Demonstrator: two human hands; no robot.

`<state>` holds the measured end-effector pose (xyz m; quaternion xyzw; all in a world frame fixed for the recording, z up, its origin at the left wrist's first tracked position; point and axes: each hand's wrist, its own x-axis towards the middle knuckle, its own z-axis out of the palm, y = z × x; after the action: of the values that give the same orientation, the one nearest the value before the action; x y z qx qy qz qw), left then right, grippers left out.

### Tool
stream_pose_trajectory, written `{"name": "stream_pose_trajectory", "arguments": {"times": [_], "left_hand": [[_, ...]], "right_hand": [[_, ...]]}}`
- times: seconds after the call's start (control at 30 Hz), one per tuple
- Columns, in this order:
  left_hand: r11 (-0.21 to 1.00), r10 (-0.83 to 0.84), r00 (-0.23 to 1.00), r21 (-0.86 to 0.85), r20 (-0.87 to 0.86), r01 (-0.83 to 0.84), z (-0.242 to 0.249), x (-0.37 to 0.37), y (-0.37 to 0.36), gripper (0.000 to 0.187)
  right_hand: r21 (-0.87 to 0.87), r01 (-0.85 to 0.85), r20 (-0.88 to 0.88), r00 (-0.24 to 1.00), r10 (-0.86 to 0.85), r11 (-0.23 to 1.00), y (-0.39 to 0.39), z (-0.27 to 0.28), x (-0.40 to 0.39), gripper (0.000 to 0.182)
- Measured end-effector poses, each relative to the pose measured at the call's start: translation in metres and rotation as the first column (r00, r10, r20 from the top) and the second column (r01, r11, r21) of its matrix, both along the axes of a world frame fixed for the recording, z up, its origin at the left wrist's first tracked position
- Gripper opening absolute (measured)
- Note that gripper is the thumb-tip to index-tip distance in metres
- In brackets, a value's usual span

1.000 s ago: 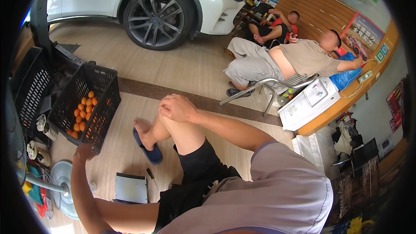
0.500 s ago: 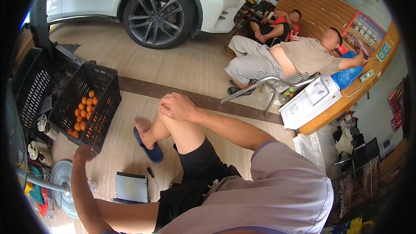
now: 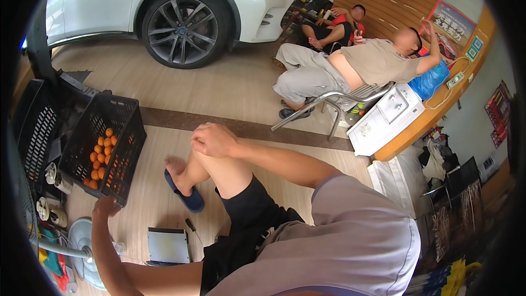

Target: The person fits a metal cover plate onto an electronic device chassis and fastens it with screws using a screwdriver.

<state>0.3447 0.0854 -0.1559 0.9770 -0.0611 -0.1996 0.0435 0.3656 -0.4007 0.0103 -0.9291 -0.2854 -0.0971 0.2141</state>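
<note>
My right hand (image 3: 213, 140) rests on my raised knee, its fingers laid over the kneecap and holding nothing. At the left, my left hand (image 3: 107, 206) hangs bent at the wrist beside the near corner of a black plastic crate (image 3: 131, 156). Its fingers are dark and blurred, and whether they touch the crate cannot be told. Several oranges (image 3: 101, 158) lie inside the crate. On the floor between my legs are a flat silver-grey metal box (image 3: 168, 245) and a screwdriver (image 3: 193, 229) with a dark handle.
A white car (image 3: 186, 24) stands ahead. At the right, a person (image 3: 361, 66) reclines on a metal-framed chair, with another person (image 3: 334, 30) behind. A white water dispenser (image 3: 383, 123) stands by the wooden counter. A fan base (image 3: 82, 241) is at lower left.
The view has shifted slightly, so the scene sits a little further left and lower. The reclining person's arm has risen toward their head. My hands keep nearly the same places.
</note>
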Motion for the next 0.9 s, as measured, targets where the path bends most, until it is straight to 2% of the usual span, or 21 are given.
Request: {"name": "stream_pose_trajectory", "arguments": {"times": [0.1,0.23,0.33,0.53,0.9], "left_hand": [[1.000,-0.003,1.000,0.012,-0.005,0.003,0.001,0.000,-0.001,0.045],[1.000,-0.009,1.000,0.025,-0.006,0.009,0.002,0.000,-0.003,0.046],[1.000,0.001,1.000,0.001,0.022,-0.001,-0.015,0.006,0.006,0.047],[1.000,0.002,1.000,0.022,-0.004,-0.002,0.006,-0.002,-0.006,0.045],[0.997,-0.076,0.996,0.033,0.044,0.074,-0.010,0.002,0.006,0.041]], "right_hand": [[-0.038,0.023,-0.065,0.998,-0.025,0.999,0.001,0.006,-0.004,0.027],[-0.018,0.010,-0.050,0.999,-0.011,1.000,0.000,0.002,-0.002,0.028],[-0.021,0.006,-0.045,0.999,-0.007,1.000,0.000,0.002,-0.002,0.028],[-0.029,0.011,-0.040,0.999,-0.012,1.000,0.001,0.004,-0.004,0.029],[-0.040,0.010,-0.026,1.000,-0.011,0.999,0.001,0.003,-0.003,0.028]]}}
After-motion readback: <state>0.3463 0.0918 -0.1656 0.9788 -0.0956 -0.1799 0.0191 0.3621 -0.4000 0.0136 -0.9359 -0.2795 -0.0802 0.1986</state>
